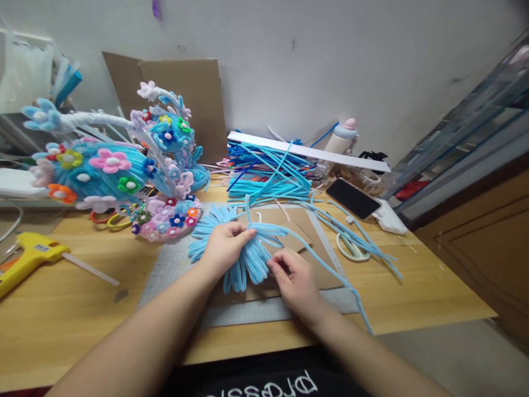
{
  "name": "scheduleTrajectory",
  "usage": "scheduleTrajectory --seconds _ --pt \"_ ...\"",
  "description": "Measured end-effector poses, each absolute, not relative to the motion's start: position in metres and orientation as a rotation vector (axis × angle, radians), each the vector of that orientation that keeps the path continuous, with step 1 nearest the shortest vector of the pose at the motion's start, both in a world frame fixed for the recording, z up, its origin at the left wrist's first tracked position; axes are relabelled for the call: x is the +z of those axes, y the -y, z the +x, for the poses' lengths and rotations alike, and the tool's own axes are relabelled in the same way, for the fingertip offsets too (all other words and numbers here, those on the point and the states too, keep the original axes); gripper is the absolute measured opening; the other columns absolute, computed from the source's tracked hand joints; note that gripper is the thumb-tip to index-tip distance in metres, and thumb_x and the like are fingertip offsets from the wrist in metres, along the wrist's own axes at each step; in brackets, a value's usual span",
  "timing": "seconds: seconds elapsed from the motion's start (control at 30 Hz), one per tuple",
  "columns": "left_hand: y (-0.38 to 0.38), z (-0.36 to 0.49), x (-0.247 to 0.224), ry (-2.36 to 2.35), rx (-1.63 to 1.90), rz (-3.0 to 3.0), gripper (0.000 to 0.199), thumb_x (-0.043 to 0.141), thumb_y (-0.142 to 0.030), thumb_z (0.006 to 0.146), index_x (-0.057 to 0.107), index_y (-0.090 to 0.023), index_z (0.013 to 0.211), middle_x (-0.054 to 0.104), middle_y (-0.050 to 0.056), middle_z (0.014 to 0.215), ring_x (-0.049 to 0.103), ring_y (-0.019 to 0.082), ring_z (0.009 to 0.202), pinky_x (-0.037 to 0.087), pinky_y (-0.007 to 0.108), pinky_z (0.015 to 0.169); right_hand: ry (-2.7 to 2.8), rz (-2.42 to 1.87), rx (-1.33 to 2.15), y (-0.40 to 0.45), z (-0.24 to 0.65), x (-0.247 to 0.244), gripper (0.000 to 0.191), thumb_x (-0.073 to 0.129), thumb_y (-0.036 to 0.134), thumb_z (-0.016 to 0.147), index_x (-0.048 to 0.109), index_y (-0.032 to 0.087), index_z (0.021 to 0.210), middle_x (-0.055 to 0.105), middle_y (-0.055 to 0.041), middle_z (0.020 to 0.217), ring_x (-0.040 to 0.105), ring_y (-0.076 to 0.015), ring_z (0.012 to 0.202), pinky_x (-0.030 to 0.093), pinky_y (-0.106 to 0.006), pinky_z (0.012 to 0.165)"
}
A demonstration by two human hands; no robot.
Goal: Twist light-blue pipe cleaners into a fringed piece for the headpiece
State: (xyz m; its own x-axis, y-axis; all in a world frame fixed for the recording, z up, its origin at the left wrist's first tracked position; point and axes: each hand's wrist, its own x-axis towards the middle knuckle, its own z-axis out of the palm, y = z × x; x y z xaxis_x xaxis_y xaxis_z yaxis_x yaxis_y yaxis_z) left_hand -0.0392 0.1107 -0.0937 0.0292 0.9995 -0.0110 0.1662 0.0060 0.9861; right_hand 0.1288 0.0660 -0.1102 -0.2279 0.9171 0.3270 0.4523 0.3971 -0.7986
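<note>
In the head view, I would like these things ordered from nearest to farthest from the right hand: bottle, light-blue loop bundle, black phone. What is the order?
1. Light-blue loop bundle: right beside the right hand, on its left.
2. Black phone: farther back, to the right.
3. Bottle: behind the phone, slightly to its left.

no word can be read with certainty: white lettering (285,385) stands upside down on the black cloth (330,361) at the bottom edge, partly cut off; the small label (43,247) on the yellow glue gun (28,259) is too tiny to make out
</note>
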Motion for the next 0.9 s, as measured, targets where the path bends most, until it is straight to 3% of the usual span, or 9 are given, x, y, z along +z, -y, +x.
scheduleTrajectory --seconds 0.27,0.43,0.6,0.77,0.9 --pt "-0.115 -0.048 -0.091 -1.212 1.049 1.329 0.029 0.063 -0.042 0.066 0.06 -0.013 0.065 0.055 -0.002 0.054 0.047 0.009 0.047 0.035 0.02 0.047 1.689 -1.157 0.849 -0.062 0.132 -0.122 0.007 0.05 0.025 0.081 0.048 0.02 0.079 0.046 0.0016 0.066 0.045 -0.0117 0.059 0.038 -0.023 0.055" --pt "-0.116 -0.05 -0.088 -1.183 1.005 1.319 0.028 0.063 -0.041 0.067 0.061 -0.013 0.066 0.056 -0.003 0.053 0.047 0.008 0.047 0.035 0.019 0.047 1.519 -1.157 0.751 -0.069 0.134 -0.125 0.017 0.051 0.028 0.081 0.046 0.021 0.096 0.05 -0.0015 0.082 0.05 -0.0133 0.07 0.042 -0.025 0.064" --pt "-0.115 -0.048 -0.087 -1.193 1.002 1.32 0.03 0.063 -0.042 0.066 0.06 -0.013 0.065 0.055 -0.002 0.053 0.046 0.008 0.047 0.035 0.02 0.047 1.633 -1.166 0.814 -0.073 0.133 -0.12 0.011 0.048 0.027 0.083 0.054 0.019 0.08 0.054 -0.0014 0.074 0.052 -0.0143 0.068 0.042 -0.026 0.063" --pt "-0.115 -0.049 -0.087 -1.183 0.99 1.32 0.03 0.063 -0.042 0.066 0.06 -0.013 0.064 0.055 -0.002 0.052 0.046 0.008 0.046 0.035 0.02 0.047 1.605 -1.162 0.791 -0.073 0.132 -0.122 0.011 0.052 0.027 0.08 0.054 0.019 0.088 0.054 -0.002 0.079 0.051 -0.014 0.068 0.043 -0.026 0.063" --pt "-0.114 -0.048 -0.088 -1.168 0.975 1.319 0.03 0.062 -0.042 0.067 0.06 -0.013 0.064 0.056 -0.001 0.054 0.048 0.009 0.048 0.036 0.02 0.048 1.633 -1.173 0.85 -0.074 0.132 -0.124 0.011 0.05 0.027 0.082 0.055 0.018 0.079 0.056 -0.0018 0.073 0.052 -0.0141 0.067 0.043 -0.026 0.062"
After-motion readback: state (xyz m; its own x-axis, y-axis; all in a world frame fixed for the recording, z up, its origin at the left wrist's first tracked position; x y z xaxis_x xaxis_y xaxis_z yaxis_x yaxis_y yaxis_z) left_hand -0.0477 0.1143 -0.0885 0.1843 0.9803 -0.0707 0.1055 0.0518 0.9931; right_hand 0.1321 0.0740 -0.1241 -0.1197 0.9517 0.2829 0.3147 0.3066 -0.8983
